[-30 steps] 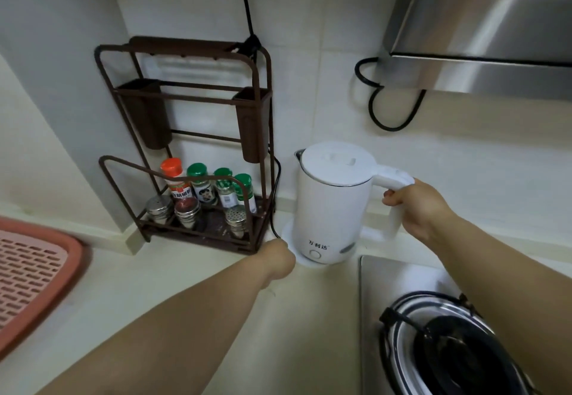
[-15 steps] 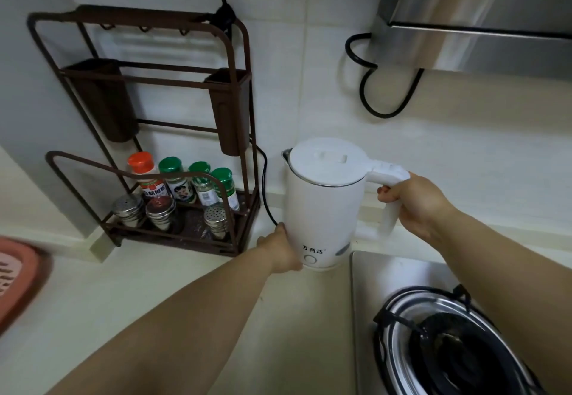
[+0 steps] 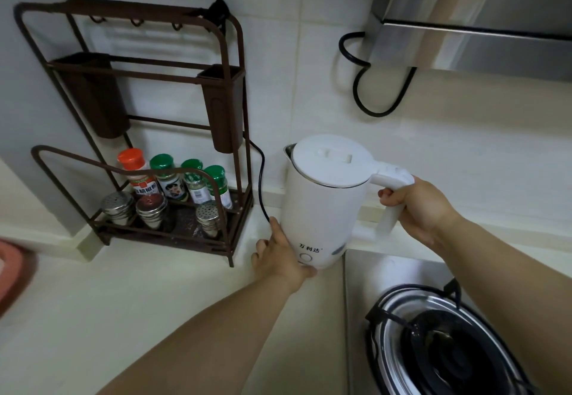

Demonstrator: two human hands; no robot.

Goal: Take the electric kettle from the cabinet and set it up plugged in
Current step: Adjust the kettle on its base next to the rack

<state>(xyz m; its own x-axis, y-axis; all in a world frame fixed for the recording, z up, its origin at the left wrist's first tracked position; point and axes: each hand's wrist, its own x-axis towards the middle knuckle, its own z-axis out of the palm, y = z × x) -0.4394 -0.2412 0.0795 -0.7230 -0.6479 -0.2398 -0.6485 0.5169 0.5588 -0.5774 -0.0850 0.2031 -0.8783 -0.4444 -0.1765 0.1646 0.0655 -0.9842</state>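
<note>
Head view, right fingers (image 3: 390,194): curled round the white plastic handle (image 3: 390,205), holding it firmly.
Left fingers (image 3: 274,233): pressed along the lower wall, thumb under the front edge; whether they curl behind I cannot tell.
Right hand (image 3: 416,208): carries the load.
Left hand (image 3: 280,256): steadies the bottom.
Tall white smooth-walled electric kettle (image 3: 322,208): tilted, at the counter's back beside the brown wire spice rack (image 3: 235,122).
Handling: rigid shell, likely slippery; probably light; handle is the safest hold.
Black power cord (image 3: 261,184): hangs by the rack, reaching the kettle's foot.
</note>
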